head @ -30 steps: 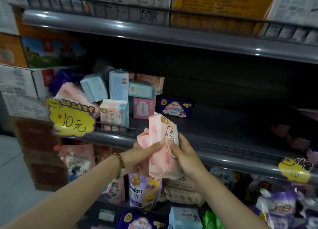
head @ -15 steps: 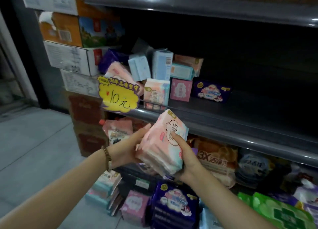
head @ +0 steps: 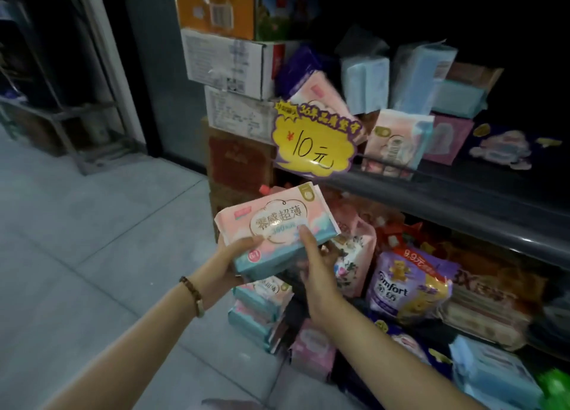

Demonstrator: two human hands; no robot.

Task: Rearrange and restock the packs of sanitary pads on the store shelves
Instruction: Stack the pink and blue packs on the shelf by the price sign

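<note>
The left hand (head: pixel 228 266) and the right hand (head: pixel 319 266) both grip one pink-and-teal pack (head: pixel 277 224) of sanitary pads between them, below and slightly left of the yellow price tag (head: pixel 314 144). The left thumb lies on the pack's near left corner with the fingers curled underneath. The right thumb presses on the printed face, and its fingers are hidden beneath. The pack is tilted with its face towards the camera, and the edge of a second pack shows behind its top corner. A beaded bracelet (head: pixel 192 295) circles the left wrist. Lower still beneath the tag, under the hands, a stack of matching packs (head: pixel 259 311) sits on the grey floor (head: pixel 92 224). Just right of the tag, a pink pack (head: pixel 398 141) stands upright behind the shelf rail (head: pixel 431 200). Light blue packs (head: pixel 365 85) are above and to the right of the tag, and a dark purple pack (head: pixel 499 147) is farther right. A purple Comfort bag (head: pixel 410 286) sits below and right of the tag. Cardboard boxes (head: pixel 231 61) are stacked up and left of it.
</note>
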